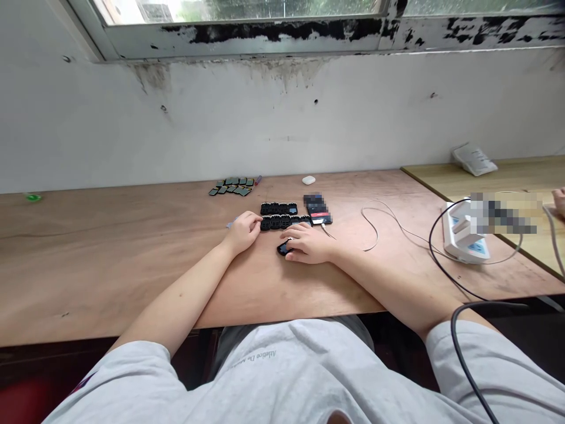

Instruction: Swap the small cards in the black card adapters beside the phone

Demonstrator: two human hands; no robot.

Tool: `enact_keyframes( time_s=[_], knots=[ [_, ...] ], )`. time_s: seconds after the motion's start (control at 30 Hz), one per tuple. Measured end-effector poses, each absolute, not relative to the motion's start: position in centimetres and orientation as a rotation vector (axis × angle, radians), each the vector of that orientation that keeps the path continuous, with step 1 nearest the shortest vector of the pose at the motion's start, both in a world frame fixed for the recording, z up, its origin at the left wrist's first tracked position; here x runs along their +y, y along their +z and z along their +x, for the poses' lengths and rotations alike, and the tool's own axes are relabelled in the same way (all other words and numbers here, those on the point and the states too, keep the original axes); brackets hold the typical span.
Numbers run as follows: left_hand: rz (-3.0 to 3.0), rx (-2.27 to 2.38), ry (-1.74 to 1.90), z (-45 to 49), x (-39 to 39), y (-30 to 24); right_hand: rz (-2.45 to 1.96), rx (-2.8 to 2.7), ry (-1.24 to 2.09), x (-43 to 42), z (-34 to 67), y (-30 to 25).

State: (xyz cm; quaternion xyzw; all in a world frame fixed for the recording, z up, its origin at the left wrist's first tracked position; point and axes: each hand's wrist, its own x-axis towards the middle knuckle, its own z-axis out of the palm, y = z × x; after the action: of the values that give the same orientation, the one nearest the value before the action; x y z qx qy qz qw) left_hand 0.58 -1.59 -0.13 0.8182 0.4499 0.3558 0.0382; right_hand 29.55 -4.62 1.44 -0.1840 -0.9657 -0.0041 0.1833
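Note:
My left hand (244, 229) rests on the table with its fingers bent together, fingertips at the left end of the front row of black plastic casings (276, 222). What lies under those fingers is hidden; a small bluish piece (229, 224) sticks out beside them. Closer to me, my right hand (306, 243) has its fingers and thumb on a single rounded black casing (282, 249) with a bluish-grey face. Part of that casing is covered by the fingers. Behind the front row lies a second row of black casings (278, 208), one with a bluish face at its right end.
Several small green-grey boards (233, 187) lie at the back left, near a thin purple-blue item (258, 180). A phone (316, 209) with a white cable is right of the rows, a white case (308, 180) behind. A power strip (468, 235) with cables stands right. Another person's hand (559, 200) shows.

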Motion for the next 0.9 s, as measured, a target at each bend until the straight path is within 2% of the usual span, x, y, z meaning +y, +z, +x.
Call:
enact_keyframes(
  time_s=[0.33,0.67,0.9],
  knots=[
    [2.639,1.258,1.09,1.1,-2.3,0.4,-0.53,-2.79,0.03,-4.5,29.6,1.1],
    [2.875,0.944,0.79,3.0,-4.5,1.0,-0.576,-2.767,-0.008,-4.4,29.5,0.5],
    [2.944,0.85,0.769,3.7,-5.2,1.0,-0.581,-2.789,-0.048,-4.2,29.4,0.5]
  ],
)
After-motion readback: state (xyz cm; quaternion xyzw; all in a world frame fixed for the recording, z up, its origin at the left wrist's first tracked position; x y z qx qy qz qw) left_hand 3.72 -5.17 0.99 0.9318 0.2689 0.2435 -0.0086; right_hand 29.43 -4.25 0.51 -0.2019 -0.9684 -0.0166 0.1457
